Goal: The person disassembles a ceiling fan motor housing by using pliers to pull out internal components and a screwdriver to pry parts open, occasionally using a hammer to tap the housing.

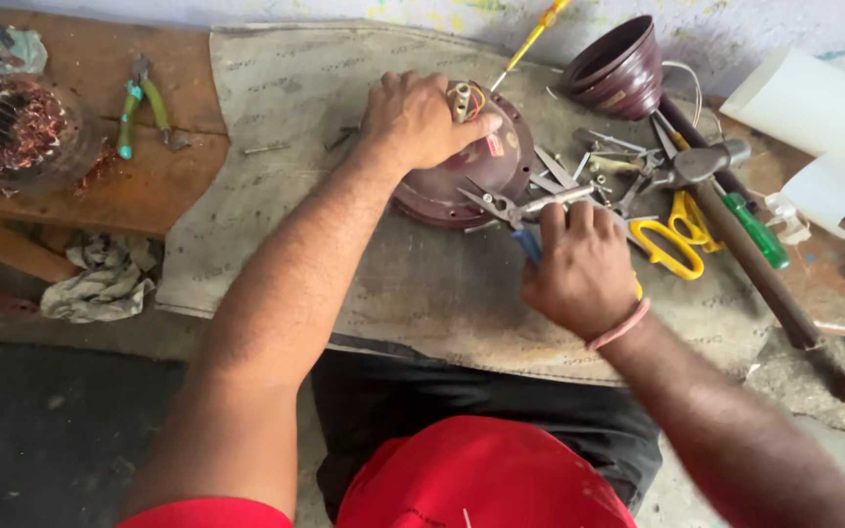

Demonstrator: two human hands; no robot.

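Note:
My left hand (413,119) lies on top of a round maroon fan motor housing (462,181), pressing it down on a grey cloth mat (286,88); short wires stick up by my fingertips. My right hand (579,269) grips the blue handles of a pair of pliers (515,207), whose metal jaws reach to the housing's near rim.
Yellow-handled scissors (672,240), a hammer (726,210), a green screwdriver (755,230) and several small metal tools lie right of the housing. A maroon cone-shaped cover (618,64) and yellow screwdriver (530,39) sit behind. Green-handled pliers (144,103), a copper winding (7,122) and a rag (100,279) are left.

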